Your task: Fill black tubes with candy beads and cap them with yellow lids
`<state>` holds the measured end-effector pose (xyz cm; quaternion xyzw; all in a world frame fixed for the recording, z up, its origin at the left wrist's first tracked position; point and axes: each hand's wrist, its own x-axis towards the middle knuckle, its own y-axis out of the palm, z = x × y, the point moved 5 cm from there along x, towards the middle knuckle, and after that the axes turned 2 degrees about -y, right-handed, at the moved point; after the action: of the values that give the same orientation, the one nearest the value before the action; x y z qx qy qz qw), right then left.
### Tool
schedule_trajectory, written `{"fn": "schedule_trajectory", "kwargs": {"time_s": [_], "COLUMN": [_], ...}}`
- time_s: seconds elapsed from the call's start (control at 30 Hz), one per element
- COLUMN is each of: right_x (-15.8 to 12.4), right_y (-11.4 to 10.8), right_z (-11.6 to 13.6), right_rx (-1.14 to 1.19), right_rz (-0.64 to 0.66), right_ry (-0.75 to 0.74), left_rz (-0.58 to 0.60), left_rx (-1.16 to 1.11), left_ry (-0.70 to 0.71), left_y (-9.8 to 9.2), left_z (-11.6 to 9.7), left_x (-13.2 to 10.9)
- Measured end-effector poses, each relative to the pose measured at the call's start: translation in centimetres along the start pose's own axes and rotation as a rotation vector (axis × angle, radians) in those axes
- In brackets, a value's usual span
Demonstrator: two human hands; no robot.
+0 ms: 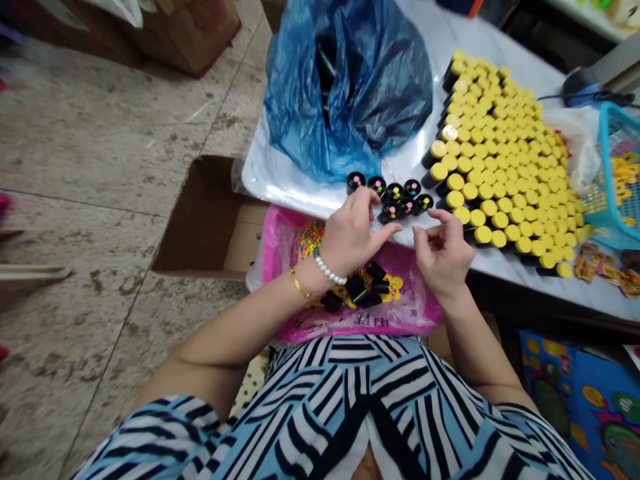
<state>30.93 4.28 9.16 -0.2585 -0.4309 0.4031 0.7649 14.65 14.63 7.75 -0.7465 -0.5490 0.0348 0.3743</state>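
Observation:
A small cluster of open black tubes (409, 205) stands on the white tabletop, with coloured beads showing inside. My left hand (353, 227) is at the left and front side of the cluster, thumb and forefinger spread around the nearest tubes; whether they touch is unclear. To the right and front is my right hand (443, 253), its thumb and forefinger apart and its other fingers curled in. Nothing shows between its fingertips; its palm is hidden. Below both hands, a pink tray (420, 313) contains loose coloured beads (310, 239), black tubes (367, 295) and yellow pieces (395, 288).
Many yellow-capped black tubes (500, 160) stand packed together at the right. A blue plastic bag (300, 113) with dark contents lies behind the cluster. A blue basket (607, 193) sits far right; a cardboard box (200, 213) is on the floor at left.

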Motion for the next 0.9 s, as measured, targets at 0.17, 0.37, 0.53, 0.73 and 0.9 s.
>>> {"fn": "schedule_trajectory", "kwargs": {"time_s": [0.17,0.37,0.53,0.73,0.9], "right_x": [-4.9,-8.9,-8.8,-7.5,-7.7], "right_y": [1.3,5.3,5.6,2.9,2.2], "right_z": [-0.4,-2.2,-1.5,-2.7,-2.7], "right_rx": [-0.141,-0.572,-0.411,-0.143,0.214], "right_rz": [0.519,1.078,1.121,0.894,0.942], "right_ry": [-0.114,-0.14,-0.121,0.012,0.191], "left_rz": [0.041,0.054,0.097,0.082,0.14], "left_rx": [-0.024,-0.067,-0.116,-0.182,-0.273], "left_ry": [0.008,0.048,0.123,0.137,0.144], "left_y": [0.7,0.1,0.7,1.2,2.2], "left_z": [0.7,0.2,-0.9,-0.9,-1.3], "left_x": [0.5,-0.8,-1.3,-1.1,-1.5]}}
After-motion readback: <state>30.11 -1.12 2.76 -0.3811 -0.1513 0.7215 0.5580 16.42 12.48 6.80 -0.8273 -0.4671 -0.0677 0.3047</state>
